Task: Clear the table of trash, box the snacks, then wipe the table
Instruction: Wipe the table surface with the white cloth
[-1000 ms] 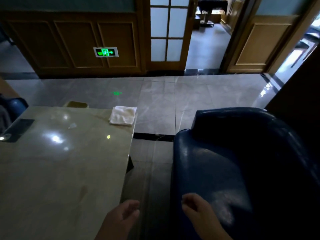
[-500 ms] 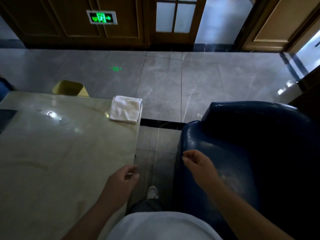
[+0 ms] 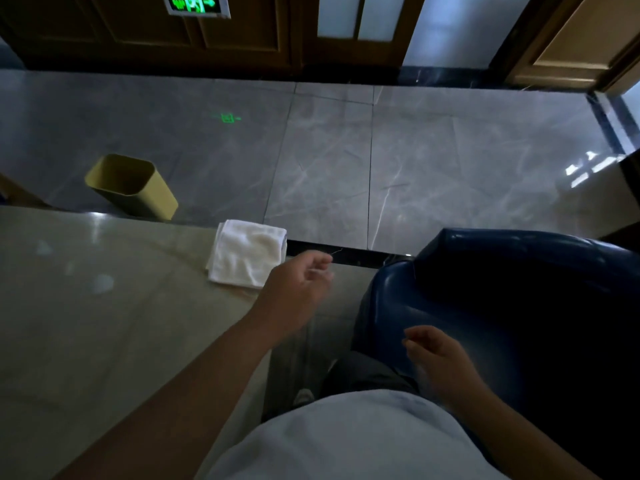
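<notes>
A folded white cloth (image 3: 246, 252) lies on the far right corner of the pale stone table (image 3: 104, 323). My left hand (image 3: 298, 285) hovers just right of the cloth, at the table's edge, fingers loosely curled and holding nothing. It is close to the cloth, and I cannot tell whether it touches it. My right hand (image 3: 440, 362) hangs lower, over the seat of the blue armchair (image 3: 502, 289), fingers apart and empty. A yellow waste bin (image 3: 133, 185) stands on the floor beyond the table's far edge.
The blue armchair stands close to the table's right side, leaving a narrow gap of floor where my legs are. Grey tiled floor (image 3: 381, 161) stretches beyond to wooden doors (image 3: 242, 29). A few pale smears mark the table top (image 3: 100, 282).
The view has tilted down and moved forward. My left hand has reached forward along the table's right edge to beside the cloth. My right hand has stayed low over the armchair.
</notes>
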